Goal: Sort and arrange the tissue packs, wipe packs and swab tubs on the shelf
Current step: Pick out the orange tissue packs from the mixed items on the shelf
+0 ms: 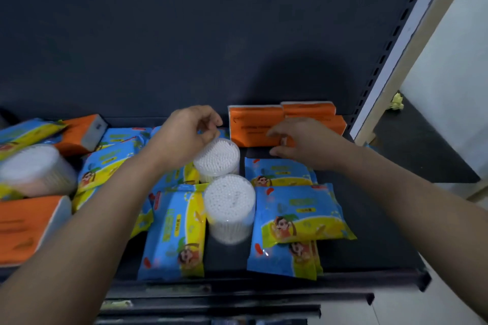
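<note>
Nearest, on the dark shelf [369,232], blue-and-yellow wipe packs [298,211] lie flat and overlapping around an upright clear swab tub [229,208] packed with white tips. Behind it the left hand [190,132] curls its fingers over the rim of a second swab tub [216,159], while the right hand [298,140] curves against the lower edge of the upright orange tissue packs [254,124], blur hiding whether it grips. Farthest stand the dark back panel [184,34], a slotted upright [390,42] and a pale wall [454,60].
</note>
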